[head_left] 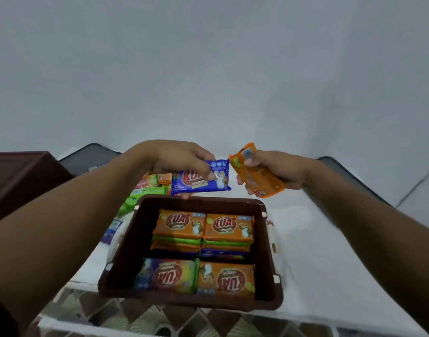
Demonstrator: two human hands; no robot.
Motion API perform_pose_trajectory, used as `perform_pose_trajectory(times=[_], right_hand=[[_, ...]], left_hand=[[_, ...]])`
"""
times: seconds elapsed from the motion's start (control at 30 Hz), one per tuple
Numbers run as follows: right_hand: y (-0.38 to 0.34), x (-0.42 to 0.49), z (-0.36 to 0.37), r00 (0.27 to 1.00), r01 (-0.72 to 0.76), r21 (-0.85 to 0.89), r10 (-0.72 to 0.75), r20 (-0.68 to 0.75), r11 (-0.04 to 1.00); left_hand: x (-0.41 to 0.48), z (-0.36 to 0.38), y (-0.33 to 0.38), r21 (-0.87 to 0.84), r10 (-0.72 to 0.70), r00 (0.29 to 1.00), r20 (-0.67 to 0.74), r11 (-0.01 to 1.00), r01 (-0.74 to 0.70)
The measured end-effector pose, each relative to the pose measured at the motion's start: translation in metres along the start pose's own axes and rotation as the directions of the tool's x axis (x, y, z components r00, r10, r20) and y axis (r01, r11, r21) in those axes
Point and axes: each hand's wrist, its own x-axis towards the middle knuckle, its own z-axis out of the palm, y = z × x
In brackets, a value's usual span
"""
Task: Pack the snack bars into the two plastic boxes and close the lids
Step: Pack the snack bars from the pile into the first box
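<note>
An open brown plastic box point(268, 249) stands on the white table in front of me, with stacks of orange, green and blue snack bars point(203, 251) inside. My left hand point(181, 158) pinches a blue snack bar point(198, 182) just beyond the box's far rim. My right hand point(276, 170) grips an orange snack bar point(257, 171), tilted, above the far right corner. Several loose green and orange bars point(147, 188) lie on the table behind the box at the left.
A second brown box point(21, 176) stands at the far left. Two dark lids or trays point(87, 156) point(342, 171) lean near the wall. A blue wrapper point(112, 231) lies left of the open box. The white table point(317, 251) has a near edge over a patterned floor.
</note>
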Motion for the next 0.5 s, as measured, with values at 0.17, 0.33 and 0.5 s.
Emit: perform_pose_trajectory(times=[0.17, 0.33, 0.5], right_hand=[[-0.008, -0.019, 0.065, 0.991, -0.087, -0.237, 0.107, 0.075, 0.968], [0.001, -0.033, 0.116, 0.986, -0.132, -0.464, 0.165, 0.030, 0.876], [0.008, -0.041, 0.148, 0.967, -0.203, -0.693, 0.252, -0.032, 0.692]], left_hand=[[-0.025, 0.001, -0.041, 0.035, -0.035, 0.977, 0.212, 0.999, 0.029], [-0.037, 0.020, -0.068, 0.054, -0.066, 0.920, 0.386, 0.997, 0.049], [-0.044, 0.040, -0.082, 0.077, -0.095, 0.894, 0.438, 0.995, 0.068]])
